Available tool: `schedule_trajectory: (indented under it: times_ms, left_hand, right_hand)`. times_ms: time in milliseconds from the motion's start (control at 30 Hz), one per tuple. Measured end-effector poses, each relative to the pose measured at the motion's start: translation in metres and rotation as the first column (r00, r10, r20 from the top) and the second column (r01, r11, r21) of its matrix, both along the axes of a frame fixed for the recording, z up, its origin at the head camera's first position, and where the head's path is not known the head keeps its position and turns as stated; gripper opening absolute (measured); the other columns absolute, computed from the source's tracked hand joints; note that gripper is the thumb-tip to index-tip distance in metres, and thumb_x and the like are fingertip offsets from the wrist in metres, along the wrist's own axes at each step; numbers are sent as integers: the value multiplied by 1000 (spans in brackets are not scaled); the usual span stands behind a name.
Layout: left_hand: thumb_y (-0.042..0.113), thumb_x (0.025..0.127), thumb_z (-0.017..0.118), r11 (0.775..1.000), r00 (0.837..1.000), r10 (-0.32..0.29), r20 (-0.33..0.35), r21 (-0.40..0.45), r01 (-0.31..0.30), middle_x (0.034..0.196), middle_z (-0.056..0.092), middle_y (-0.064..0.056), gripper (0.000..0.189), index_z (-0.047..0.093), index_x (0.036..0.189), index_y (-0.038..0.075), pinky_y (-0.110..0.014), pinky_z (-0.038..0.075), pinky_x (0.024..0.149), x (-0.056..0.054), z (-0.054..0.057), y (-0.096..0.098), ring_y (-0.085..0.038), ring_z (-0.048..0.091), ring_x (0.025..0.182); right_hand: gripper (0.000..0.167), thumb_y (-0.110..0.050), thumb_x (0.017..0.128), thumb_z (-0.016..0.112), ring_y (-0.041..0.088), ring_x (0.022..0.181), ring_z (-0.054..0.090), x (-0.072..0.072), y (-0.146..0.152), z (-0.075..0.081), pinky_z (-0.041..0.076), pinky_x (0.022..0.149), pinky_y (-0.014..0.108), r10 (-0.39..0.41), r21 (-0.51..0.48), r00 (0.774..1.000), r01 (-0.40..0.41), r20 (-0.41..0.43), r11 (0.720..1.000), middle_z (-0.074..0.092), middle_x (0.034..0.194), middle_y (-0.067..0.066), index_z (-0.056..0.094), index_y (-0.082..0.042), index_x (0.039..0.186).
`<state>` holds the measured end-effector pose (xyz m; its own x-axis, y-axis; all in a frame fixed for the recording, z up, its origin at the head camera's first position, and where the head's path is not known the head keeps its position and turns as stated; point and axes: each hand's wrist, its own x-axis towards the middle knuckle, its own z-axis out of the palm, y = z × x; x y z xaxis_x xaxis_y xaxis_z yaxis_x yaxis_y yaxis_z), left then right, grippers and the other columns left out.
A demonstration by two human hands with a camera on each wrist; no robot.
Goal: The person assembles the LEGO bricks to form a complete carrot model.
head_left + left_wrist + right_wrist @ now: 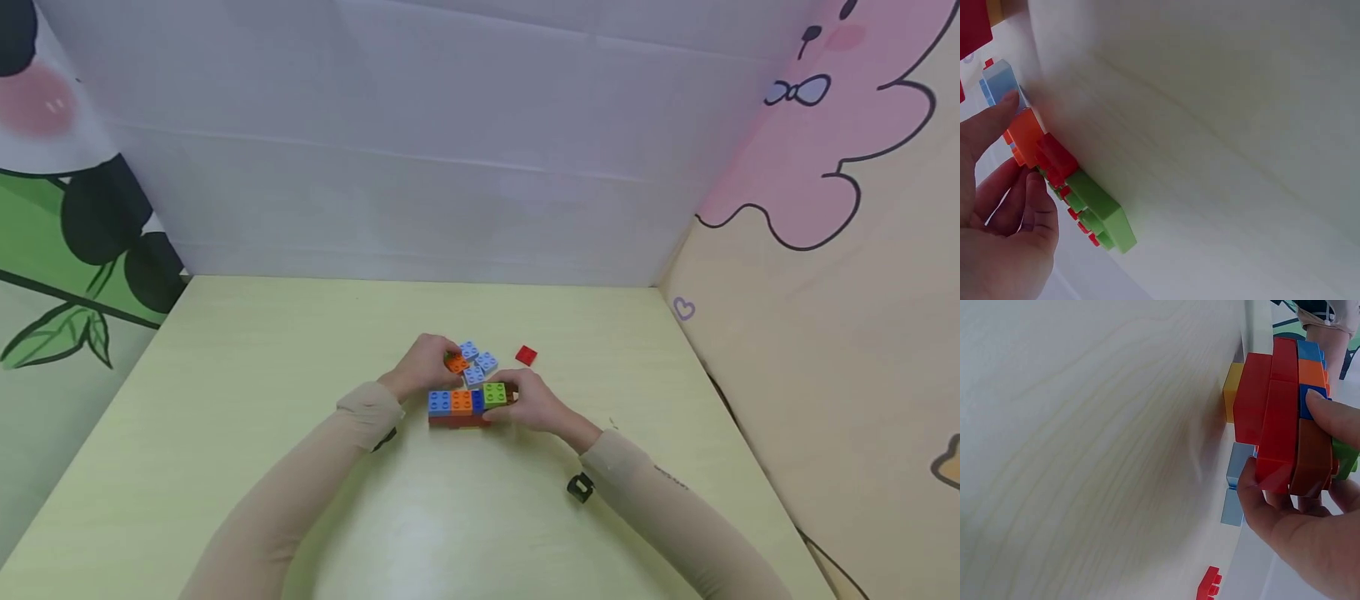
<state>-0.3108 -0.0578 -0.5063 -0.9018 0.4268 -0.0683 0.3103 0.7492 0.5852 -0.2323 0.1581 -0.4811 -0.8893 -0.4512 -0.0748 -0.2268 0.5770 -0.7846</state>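
Brick stack point(456, 403) partly hidden in head view (right hand point(536, 402) grips it).

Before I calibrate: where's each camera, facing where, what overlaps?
Head: on the head, facing forward and down at the table; both sleeves, left hand, right hand visible.
Left wrist: on that wrist, facing the orange brick its hand pinches; that hand visible.
Right wrist: on that wrist, facing the brick stack its hand grips; that hand, some left arm visible.
Head and right wrist share stack and lone red brick.
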Motion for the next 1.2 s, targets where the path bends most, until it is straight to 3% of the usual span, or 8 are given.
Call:
schedule_trajectory:
  times_ms: [267,533,900,1200]
  left_hand:
    - [22,77,81,1000,999,-26,-42,4,26,114,65,-9,45,69,116,4,-46,36,99,0,-2,-6,-28,52,108]
    - [19,80,78,996,999,39,13,78,-40,117,62,-8,43,67,120,7,-44,39,96,5,12,-9,-25,51,104]
    - [21,82,76,996,999,-8,-33,87,11,114,65,-5,42,67,121,9,-40,44,91,20,27,-16,-21,56,103]
    - [16,82,75,984,999,-36,-40,172,42,114,64,-6,43,64,123,4,-35,48,87,34,35,-26,-20,58,98]
  right_hand:
    - [41,-16,77,81,20,94,53,1,-5,1,48,78,31,10,0,1000,-10,1,1000,60,102,-3,66,-8,114]
    - [38,-17,77,82,19,90,54,-1,-3,3,47,76,33,20,-13,999,-21,-41,1000,61,99,-3,68,-11,111]
    - [40,-19,76,83,19,90,53,-1,-1,1,47,75,31,17,3,999,-17,-40,1000,61,100,-3,67,-11,112]
    - [42,-19,76,83,18,92,53,2,-3,2,47,77,32,16,4,999,-16,-34,1000,61,104,-3,67,-9,114]
